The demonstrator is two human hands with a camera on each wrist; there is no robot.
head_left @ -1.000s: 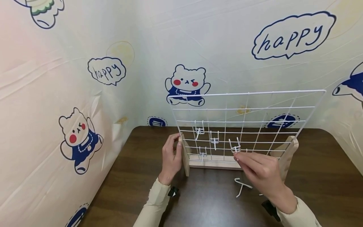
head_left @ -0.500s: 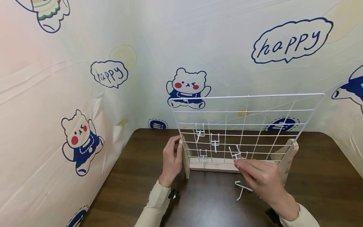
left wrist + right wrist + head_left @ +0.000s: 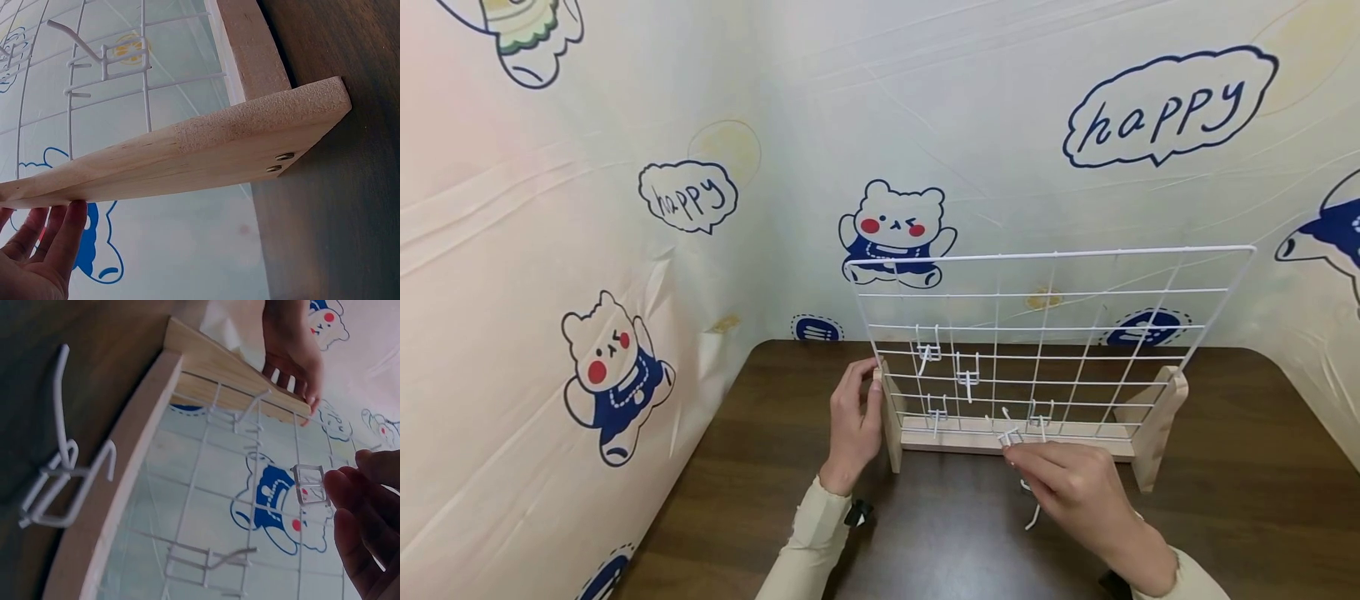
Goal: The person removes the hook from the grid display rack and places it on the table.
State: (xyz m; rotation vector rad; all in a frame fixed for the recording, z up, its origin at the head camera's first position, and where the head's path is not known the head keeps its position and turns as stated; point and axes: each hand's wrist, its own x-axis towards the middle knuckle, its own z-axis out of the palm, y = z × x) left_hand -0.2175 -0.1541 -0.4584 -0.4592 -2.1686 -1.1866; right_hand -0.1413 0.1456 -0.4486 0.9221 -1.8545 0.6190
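My right hand [image 3: 1075, 492] pinches a white wire hook [image 3: 1011, 437] in front of the lower grid; the right wrist view shows the hook's square frame [image 3: 310, 485] beyond the fingertips. My left hand [image 3: 855, 425] rests with extended fingers against the outer side of the left wooden side panel [image 3: 187, 156]. Between the panels stands a white wire grid [image 3: 997, 294]. Several like hooks hang on it, among them an upper-left hook [image 3: 928, 352], a middle hook [image 3: 967, 377], a lower-left hook [image 3: 936, 414] and a lower-right hook [image 3: 1041, 418].
A loose white hook [image 3: 1033, 517] lies on the brown table [image 3: 940, 533] before the rack, partly hidden by the right hand. The rack has a wooden base bar [image 3: 955, 437] and a right side panel [image 3: 1163, 425]. A printed cloth [image 3: 1000, 125] hangs behind.
My right hand has moved down and to the left with its hook, tilting it. The lower-right hook on the grid now shows fully. My left hand stays at the side panel.
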